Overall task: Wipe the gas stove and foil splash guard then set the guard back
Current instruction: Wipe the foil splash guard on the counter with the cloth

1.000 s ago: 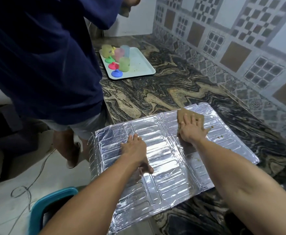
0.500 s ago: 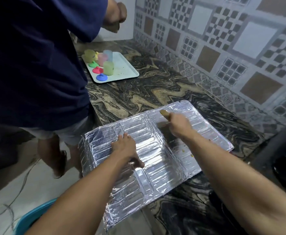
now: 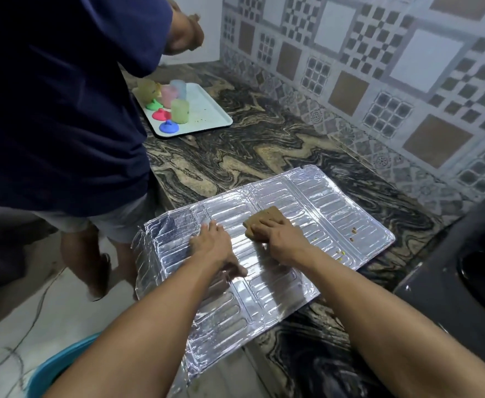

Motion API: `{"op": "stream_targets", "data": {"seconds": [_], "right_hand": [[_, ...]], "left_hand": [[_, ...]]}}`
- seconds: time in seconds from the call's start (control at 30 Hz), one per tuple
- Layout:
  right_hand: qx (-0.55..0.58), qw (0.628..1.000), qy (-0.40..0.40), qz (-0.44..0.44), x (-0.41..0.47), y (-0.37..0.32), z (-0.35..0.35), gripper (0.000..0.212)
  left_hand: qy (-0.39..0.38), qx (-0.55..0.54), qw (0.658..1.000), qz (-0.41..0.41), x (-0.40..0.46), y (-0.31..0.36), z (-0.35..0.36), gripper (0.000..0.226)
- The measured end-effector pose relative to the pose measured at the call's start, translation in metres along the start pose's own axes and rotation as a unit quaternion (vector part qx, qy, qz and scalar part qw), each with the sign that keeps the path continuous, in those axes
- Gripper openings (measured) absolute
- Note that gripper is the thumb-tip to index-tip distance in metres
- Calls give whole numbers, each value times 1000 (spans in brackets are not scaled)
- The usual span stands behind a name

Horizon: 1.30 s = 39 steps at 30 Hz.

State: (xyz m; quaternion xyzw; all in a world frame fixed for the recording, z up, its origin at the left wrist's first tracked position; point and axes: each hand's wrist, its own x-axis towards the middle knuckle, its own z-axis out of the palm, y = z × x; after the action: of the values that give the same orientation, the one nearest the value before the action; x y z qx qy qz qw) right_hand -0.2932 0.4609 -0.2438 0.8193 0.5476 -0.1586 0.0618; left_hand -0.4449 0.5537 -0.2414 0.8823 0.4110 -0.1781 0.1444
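Observation:
The foil splash guard (image 3: 316,214) lies unfolded and flat on the marbled counter, its near left part hanging over the counter edge. My left hand (image 3: 215,248) presses flat on the guard's middle, fingers spread, holding nothing. My right hand (image 3: 281,238) is closed on a brown cloth (image 3: 261,221) and pushes it against the foil just right of the left hand. A few small crumbs (image 3: 351,235) lie on the guard's right panel. The black gas stove (image 3: 465,285) shows at the right edge, partly cut off.
Another person in a dark blue shirt (image 3: 57,104) stands close on the left, by the counter. A white tray (image 3: 206,113) with coloured cups and lids sits at the back. A tiled wall (image 3: 379,67) borders the counter. A blue tub (image 3: 60,366) and a cable lie on the floor.
My right hand has slid the cloth from the guard's far edge toward me and leftward, closer to the left hand. The left hand has stayed pressed on the foil.

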Motion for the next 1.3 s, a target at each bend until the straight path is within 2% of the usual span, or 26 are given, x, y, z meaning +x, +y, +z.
{"op": "stream_targets", "data": {"seconds": [0.1,0.2,0.27,0.37,0.4,0.47,0.53,0.6,0.73,0.83,0.9,0.93,1.0,1.07,1.2,1.3], "right_hand": [[40,999,18,-14,-36,2,-7,41],[62,998,-4,-19,-56,12,-8,22],[65,997,-47,-2,-62,16,-9,28],[47,990,-122,45,-76,14,-31,40],[39,991,-119,54,-77,14,-41,37],[37,996,-48,72,-76,10,-59,27],[47,995,49,71,-73,-4,-64,32],[53,993,87,51,-71,-22,-55,41],[31,1000,2,2,-67,-47,-13,33],[18,999,24,-15,-62,-36,23,53],[4,999,16,-29,-67,-27,43,57],[5,999,30,-28,-71,-22,51,58],[16,998,59,14,-74,-10,59,56],[12,992,70,101,-69,8,61,55],[92,952,79,282,-53,38,55,56],[138,938,56,312,-45,41,49,55]], "left_hand": [[-1,6,1000,3,-2,0,-1,127],[-7,3,1000,7,-1,0,-2,126],[-16,6,1000,7,-2,0,-3,127],[-26,20,999,6,-8,-1,-5,115],[-27,25,999,5,-9,-2,-6,109],[-25,34,999,2,-9,-7,-4,103],[-22,42,999,0,-10,-13,-1,105],[-18,46,999,1,-12,-17,-1,103],[-26,46,999,-12,-15,-24,-5,103],[-17,50,999,-1,-11,-22,-5,123],[-12,66,997,38,-9,-16,-4,138],[-18,68,996,54,-8,-13,-3,137],[-45,56,996,57,-5,-11,-2,128],[-60,49,996,50,-4,-11,-3,123],[-84,60,994,35,-12,-4,-15,107],[-90,44,995,26,-9,3,-22,84]]}}
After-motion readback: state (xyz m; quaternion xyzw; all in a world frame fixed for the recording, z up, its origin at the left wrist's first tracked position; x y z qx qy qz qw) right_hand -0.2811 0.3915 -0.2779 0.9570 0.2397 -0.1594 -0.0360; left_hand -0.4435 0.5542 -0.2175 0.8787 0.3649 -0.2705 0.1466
